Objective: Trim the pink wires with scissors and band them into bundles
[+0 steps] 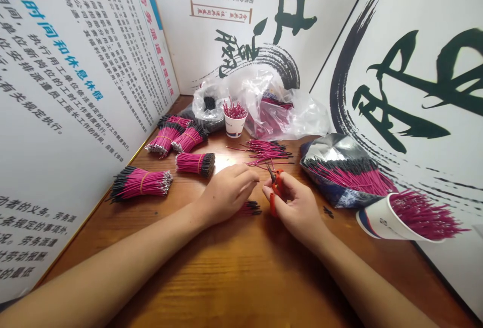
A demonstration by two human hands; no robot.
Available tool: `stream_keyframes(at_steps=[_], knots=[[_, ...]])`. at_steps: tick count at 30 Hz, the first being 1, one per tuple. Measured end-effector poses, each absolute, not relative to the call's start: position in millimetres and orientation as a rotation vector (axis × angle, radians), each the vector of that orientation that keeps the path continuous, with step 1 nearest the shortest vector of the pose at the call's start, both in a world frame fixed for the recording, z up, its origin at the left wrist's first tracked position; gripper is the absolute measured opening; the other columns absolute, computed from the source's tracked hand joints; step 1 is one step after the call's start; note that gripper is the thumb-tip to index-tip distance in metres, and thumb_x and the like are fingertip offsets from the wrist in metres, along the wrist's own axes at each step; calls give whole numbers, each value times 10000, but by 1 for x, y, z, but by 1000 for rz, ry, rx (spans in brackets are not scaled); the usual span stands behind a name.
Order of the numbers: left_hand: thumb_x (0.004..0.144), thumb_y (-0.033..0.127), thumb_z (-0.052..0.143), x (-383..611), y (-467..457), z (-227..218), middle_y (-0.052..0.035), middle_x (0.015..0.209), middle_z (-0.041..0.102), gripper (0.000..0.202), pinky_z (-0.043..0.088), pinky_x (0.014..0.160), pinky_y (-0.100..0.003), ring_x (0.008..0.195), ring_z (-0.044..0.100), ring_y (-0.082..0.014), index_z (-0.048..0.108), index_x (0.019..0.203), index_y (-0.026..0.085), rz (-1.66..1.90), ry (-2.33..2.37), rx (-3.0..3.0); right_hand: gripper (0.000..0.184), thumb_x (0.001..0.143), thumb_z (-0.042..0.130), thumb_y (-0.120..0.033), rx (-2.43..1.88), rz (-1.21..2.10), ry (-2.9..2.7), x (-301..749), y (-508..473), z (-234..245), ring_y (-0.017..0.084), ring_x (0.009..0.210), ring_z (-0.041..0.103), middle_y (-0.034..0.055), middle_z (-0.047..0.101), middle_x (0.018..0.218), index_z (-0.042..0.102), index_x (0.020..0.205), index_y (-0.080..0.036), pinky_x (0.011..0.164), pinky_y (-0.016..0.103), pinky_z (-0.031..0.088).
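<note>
My right hand (296, 202) is closed around small scissors (277, 182) with orange handles, their short dark blades pointing up and away. To the left, my left hand (230, 189) is closed with thumb and fingertips together; what they pinch, if anything, is too small to make out. Under its fingers lie several thin wires with black ends (252, 208), partly hidden by the hand. Just beyond both hands, a loose pile of magenta wires with black tips (267, 152) is spread on the wooden table (226, 277).
Banded wire bundles (142, 183) lie at the left. A paper cup of wires (236, 126) stands at the back near clear plastic bags (302, 116). At the right are a silver bag of wires (347, 172) and a tilted paper cup (381, 220). Printed panels (234, 41) enclose the table.
</note>
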State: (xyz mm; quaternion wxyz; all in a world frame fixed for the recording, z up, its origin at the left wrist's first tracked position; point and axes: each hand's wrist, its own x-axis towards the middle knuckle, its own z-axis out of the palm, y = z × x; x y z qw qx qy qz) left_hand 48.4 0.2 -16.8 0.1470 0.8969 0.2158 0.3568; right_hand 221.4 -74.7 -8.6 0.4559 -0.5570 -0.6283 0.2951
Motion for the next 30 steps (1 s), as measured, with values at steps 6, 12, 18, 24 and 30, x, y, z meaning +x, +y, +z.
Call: stream_keyframes(at_steps=[6, 12, 18, 24, 30], knots=[[937, 186, 494, 45, 5, -27, -9, 835, 606, 70, 434, 660, -242, 730, 555, -120, 564, 938, 183, 1179, 787, 2122, 251, 888, 573, -316, -1492, 784, -1717, 224, -74, -6, 104, 550, 410, -48, 465, 604, 446, 702, -204, 520, 230, 313], [927, 182, 480, 46, 2, -21, -7, 816, 576, 68, 436, 685, -255, 726, 530, -120, 547, 923, 180, 1233, 729, 2051, 278, 909, 552, -338, -1553, 779, -1800, 225, -74, -9, 101, 546, 408, -54, 459, 576, 456, 690, -198, 525, 230, 299], [947, 198, 465, 46, 2, -20, -4, 795, 555, 88, 426, 700, -262, 734, 511, -121, 543, 912, 178, 1238, 715, 2071, 277, 915, 544, -343, -1559, 779, -1799, 224, -73, -9, 100, 549, 407, -52, 462, 582, 467, 693, -196, 526, 228, 296], [958, 224, 462, 45, 3, -23, -5, 792, 540, 101, 418, 676, -264, 716, 489, -123, 544, 919, 182, 1240, 736, 2095, 265, 903, 553, -330, -1542, 786, -1783, 223, -73, -8, 107, 546, 424, -43, 482, 583, 476, 687, -199, 519, 232, 296], [962, 194, 462, 45, 4, -23, -9, 830, 550, 91, 418, 716, -266, 763, 495, -124, 547, 933, 183, 1278, 715, 2137, 271, 905, 547, -321, -1532, 770, -1780, 224, -73, -8, 107, 549, 425, -43, 475, 586, 463, 676, -201, 519, 232, 295]])
